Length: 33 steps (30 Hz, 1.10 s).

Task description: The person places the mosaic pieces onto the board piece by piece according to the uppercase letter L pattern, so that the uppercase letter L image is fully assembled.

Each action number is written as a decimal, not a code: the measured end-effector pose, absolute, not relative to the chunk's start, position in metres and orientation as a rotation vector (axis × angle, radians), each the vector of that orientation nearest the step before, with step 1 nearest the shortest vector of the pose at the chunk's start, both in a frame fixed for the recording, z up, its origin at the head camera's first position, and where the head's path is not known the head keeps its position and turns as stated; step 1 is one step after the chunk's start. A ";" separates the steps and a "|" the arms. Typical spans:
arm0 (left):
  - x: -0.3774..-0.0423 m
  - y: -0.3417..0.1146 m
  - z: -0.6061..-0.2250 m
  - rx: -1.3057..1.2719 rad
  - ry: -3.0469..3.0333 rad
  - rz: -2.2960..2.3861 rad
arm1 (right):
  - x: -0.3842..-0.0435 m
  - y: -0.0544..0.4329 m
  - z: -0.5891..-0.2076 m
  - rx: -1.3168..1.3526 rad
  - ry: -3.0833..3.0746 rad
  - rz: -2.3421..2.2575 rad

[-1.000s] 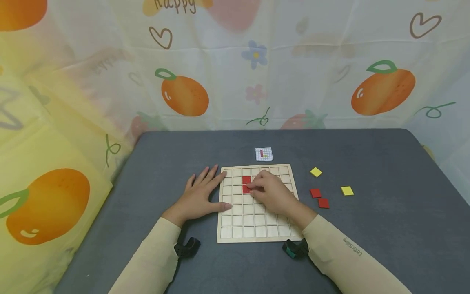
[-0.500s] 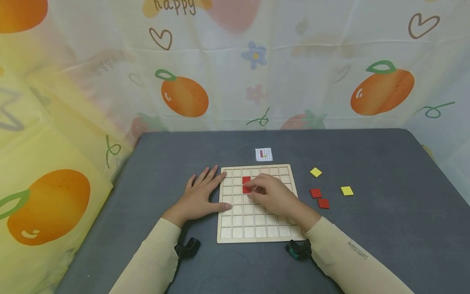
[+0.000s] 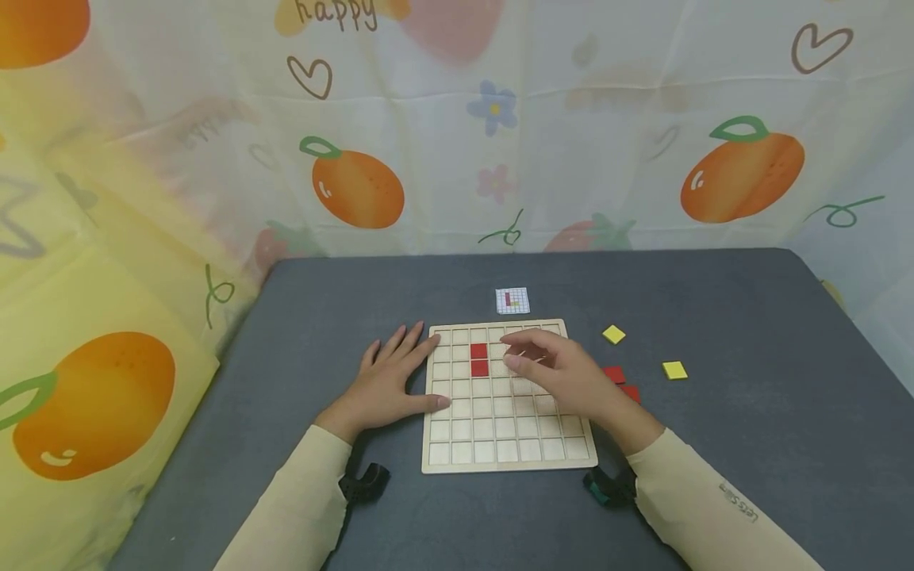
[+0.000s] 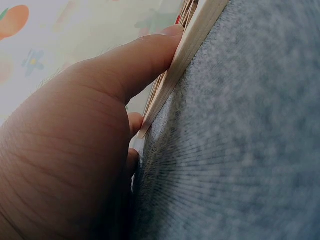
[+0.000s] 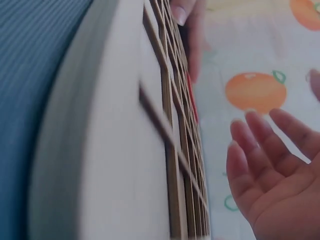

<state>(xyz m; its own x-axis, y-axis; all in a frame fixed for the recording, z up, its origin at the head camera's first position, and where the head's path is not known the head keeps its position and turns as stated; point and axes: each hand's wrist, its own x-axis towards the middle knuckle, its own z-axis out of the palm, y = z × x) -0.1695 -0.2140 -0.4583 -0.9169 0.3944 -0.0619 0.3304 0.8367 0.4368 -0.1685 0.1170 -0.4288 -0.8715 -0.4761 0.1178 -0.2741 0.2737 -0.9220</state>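
A wooden grid board (image 3: 483,429) lies on the dark table, with two red square tiles (image 3: 479,368) seated one below the other in one column near its upper left. My left hand (image 3: 385,388) rests at the board's left edge, fingers spread, thumb and index finger touching the rim; the left wrist view shows the thumb (image 4: 145,55) lying on that rim. Above the right half of the board hovers my right hand (image 3: 564,373), fingers loosely bent. In the right wrist view its palm (image 5: 285,200) faces the camera and holds nothing.
Two more red tiles (image 3: 614,373) lie right of the board, partly hidden by my right hand. Farther right are two yellow tiles (image 3: 674,370). A small printed grid card (image 3: 512,300) lies behind the board on the table (image 3: 357,293). A patterned cloth (image 3: 428,119) hangs behind.
My right hand has come away from the lower red tile, lifting and moving right, so both seated red tiles show fully. The left hand has stayed in place.
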 end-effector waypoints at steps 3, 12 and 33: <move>-0.169 -0.214 -0.459 0.578 2.862 0.647 | -0.169 0.132 -0.429 -0.707 2.334 -1.691; -0.170 -0.215 -0.458 0.573 2.871 0.641 | -0.171 0.178 -0.430 -0.716 2.269 -1.851; -0.169 -0.215 -0.461 0.568 2.870 0.645 | -0.173 0.248 -0.441 -0.575 2.445 -1.875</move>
